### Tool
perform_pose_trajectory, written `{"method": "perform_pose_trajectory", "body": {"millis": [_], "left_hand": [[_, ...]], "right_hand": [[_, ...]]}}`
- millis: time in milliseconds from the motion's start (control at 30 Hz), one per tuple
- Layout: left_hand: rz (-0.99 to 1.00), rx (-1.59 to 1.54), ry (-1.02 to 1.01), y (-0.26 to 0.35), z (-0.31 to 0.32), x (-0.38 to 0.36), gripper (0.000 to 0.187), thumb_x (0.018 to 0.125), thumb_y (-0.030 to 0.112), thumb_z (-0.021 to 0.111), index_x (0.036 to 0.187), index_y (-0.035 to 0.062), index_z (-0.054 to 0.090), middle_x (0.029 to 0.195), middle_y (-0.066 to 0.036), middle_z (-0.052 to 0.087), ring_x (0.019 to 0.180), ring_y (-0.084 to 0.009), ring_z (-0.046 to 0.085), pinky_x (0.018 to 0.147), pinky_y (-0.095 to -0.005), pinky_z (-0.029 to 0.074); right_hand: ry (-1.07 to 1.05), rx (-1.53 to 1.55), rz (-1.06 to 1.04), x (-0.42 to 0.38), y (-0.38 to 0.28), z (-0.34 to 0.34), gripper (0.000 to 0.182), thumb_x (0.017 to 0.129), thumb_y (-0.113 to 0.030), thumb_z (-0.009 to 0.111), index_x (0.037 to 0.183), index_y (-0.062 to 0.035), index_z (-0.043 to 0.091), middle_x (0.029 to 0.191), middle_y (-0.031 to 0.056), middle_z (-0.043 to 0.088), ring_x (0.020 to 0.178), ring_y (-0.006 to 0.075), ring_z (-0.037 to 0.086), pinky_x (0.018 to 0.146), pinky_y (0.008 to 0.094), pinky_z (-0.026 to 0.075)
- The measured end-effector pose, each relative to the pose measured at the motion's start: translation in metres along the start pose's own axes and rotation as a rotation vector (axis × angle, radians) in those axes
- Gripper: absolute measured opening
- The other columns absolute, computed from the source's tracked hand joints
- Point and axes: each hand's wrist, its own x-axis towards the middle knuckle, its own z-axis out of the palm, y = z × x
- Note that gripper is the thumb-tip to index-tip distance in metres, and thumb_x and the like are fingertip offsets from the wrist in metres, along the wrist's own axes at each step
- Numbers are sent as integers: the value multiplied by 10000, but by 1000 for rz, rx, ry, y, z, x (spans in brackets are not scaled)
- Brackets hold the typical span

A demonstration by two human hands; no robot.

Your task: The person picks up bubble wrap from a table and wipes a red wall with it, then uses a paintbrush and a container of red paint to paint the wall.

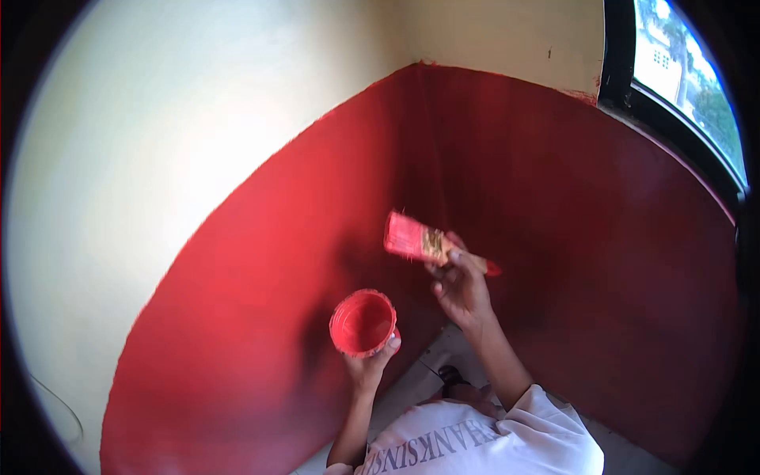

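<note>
My right hand (463,289) grips a paintbrush (431,243) by its wooden handle. The bristles are coated in red paint and point up to the left, in front of the red wall. Below and to the left, my left hand (372,366) holds a small round paint cup (363,323) from underneath, with the thumb at its side. Red paint covers the inside of the cup and its rough rim. Brush and cup are apart.
Red paint covers the lower part of both walls (237,332), meeting at a corner. Above it the walls are cream (174,119). A dark-framed window (633,95) is at upper right. Pale floor tiles (416,385) show beside my body.
</note>
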Motion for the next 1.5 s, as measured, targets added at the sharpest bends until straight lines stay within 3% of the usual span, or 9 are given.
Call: {"method": "perform_pose_trajectory", "body": {"millis": [167,200,300,467,800,867,900,1033,1500], "left_hand": [[20,5,24,-7,-74,-103,689,634,206,803,1191,22,441,1109,-94,539,1041,-202,530,901,-354,430],[-65,63,-68,-109,-70,-66,692,631,206,805,1191,22,441,1105,-95,542,1038,-203,533,898,-353,432],[-132,157,-13,-215,-85,-35,700,624,203,809,1189,21,439,1090,-98,551,1023,-205,544,889,-350,438],[-23,260,154,-241,-91,-56,698,615,194,813,1178,14,441,1066,-100,565,983,-207,566,874,-347,449],[-198,260,205,-205,-48,-98,694,615,185,812,1176,12,442,1068,-101,564,983,-208,564,872,-347,450],[-202,256,191,-191,-45,-91,693,615,183,812,1176,12,442,1068,-101,564,984,-208,564,871,-347,450],[-199,255,194,-167,-41,-66,694,614,181,812,1177,12,442,1069,-102,564,985,-207,563,871,-346,451],[-238,229,188,-145,-40,-43,704,610,180,814,1181,13,438,1075,-103,561,991,-207,560,868,-346,451],[-280,233,5,-163,-69,-50,649,623,184,807,1150,9,470,1067,-93,565,977,-200,562,847,-336,454]], "right_hand": [[-32,-84,-416,-35,48,43,440,846,-193,562,1254,-173,400,1128,45,539,974,200,587,578,267,500],[60,-51,-551,27,47,-55,465,845,-203,569,1267,-160,379,1144,55,521,981,207,582,596,276,501],[56,38,-606,130,70,-133,495,839,-203,577,1277,-146,353,1149,63,511,997,214,573,626,290,504],[-26,181,-548,162,97,-141,522,828,-211,593,1279,-134,341,1160,67,496,1003,222,560,650,317,489],[91,63,-501,143,80,-145,474,839,-166,564,1259,-102,354,1131,77,517,994,224,564,650,313,493],[99,47,-515,144,77,-136,456,841,-153,557,1250,-96,362,1122,85,522,980,225,571,642,317,501],[101,45,-506,181,60,-81,450,841,-147,555,1246,-94,367,1117,89,523,972,226,574,638,319,506],[136,12,-506,177,64,-88,430,841,-131,550,1234,-85,379,1111,104,523,946,229,585,627,329,521],[696,-299,-181,69,159,-351,450,828,-160,592,1226,-97,393,1042,63,531,873,162,583,686,322,525]]}}
